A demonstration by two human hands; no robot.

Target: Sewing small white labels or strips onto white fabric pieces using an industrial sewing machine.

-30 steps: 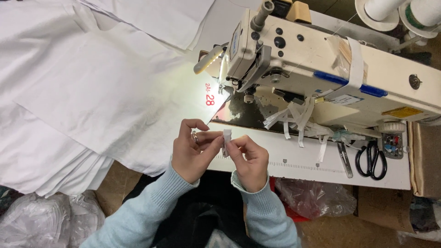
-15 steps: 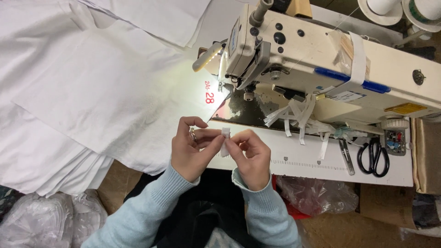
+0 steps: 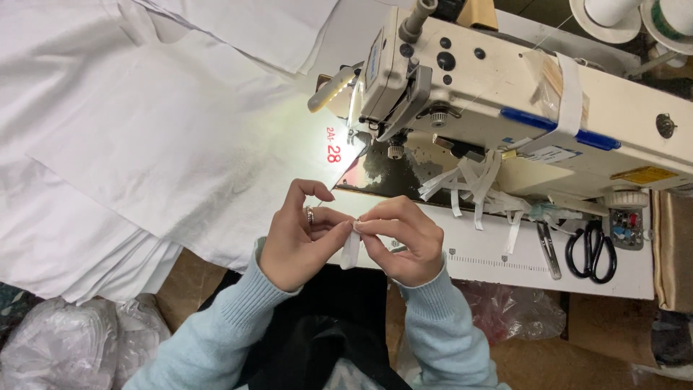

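Both hands, left hand (image 3: 299, 242) and right hand (image 3: 404, 242), pinch a small white label strip (image 3: 351, 249); fold edges squarely, fingertips tight, before reaching the sewing machine (image 3: 505, 101).

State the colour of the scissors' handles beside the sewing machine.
Black; the scissors show clearly in the head view.

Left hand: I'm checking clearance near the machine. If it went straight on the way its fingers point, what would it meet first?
Probably the right hand: the left hand points rightward at it, both pinching the small white strip between them.
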